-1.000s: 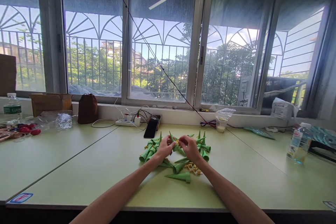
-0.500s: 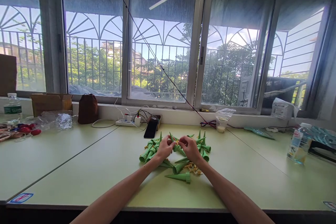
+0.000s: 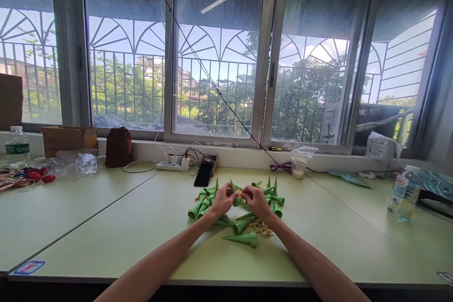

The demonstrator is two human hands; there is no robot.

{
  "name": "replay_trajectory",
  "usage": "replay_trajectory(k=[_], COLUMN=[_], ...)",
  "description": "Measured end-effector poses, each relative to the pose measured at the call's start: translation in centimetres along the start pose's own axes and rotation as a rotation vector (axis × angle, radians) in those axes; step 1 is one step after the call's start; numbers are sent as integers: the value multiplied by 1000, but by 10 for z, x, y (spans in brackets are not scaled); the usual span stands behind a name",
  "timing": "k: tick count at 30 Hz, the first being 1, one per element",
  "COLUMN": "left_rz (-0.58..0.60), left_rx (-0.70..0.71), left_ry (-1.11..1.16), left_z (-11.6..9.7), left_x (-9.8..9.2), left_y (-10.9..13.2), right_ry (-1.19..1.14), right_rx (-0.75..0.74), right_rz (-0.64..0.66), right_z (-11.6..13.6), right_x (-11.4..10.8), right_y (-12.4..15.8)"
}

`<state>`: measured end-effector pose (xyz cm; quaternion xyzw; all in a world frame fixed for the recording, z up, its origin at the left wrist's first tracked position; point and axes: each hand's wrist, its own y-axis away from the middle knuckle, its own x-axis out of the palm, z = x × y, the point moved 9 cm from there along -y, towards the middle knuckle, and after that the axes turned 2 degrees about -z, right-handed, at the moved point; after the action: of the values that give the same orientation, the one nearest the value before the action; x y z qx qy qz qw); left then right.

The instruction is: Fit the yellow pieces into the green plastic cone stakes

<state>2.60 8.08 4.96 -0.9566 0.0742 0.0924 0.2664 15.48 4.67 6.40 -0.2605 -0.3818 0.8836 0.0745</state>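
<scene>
Held green spike [image 3: 232, 186]: was between the two hands over the middle of the table [image 3: 141, 226], tip upward.
Left hand [image 3: 222, 199]: grasped this spike.
Right hand [image 3: 255, 199]: had its fingertips bunched at a yellow piece [image 3: 239, 193]; whether they gripped it was too small to tell.
Handling: a firm left grip and light, square right fingertips seemed best for so small a part.
Loose yellow pegs [image 3: 261, 227]: lay near the right wrist.
Other green spikes [image 3: 203, 205]: lay around both hands, some upright.
</scene>
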Motion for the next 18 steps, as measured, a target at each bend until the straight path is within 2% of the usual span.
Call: replay_trajectory(k=[7,18], left_rz=[39,47], left_rx=[84,81], left_ry=[-22,-46], left_z=[-5,-7], left_x=[3,4], left_y=[-1,1], right_ry=[-5,32], right_rx=[30,13], right_rz=[30,46], right_z=[1,-3], right_x=[1,6], right_y=[1,2])
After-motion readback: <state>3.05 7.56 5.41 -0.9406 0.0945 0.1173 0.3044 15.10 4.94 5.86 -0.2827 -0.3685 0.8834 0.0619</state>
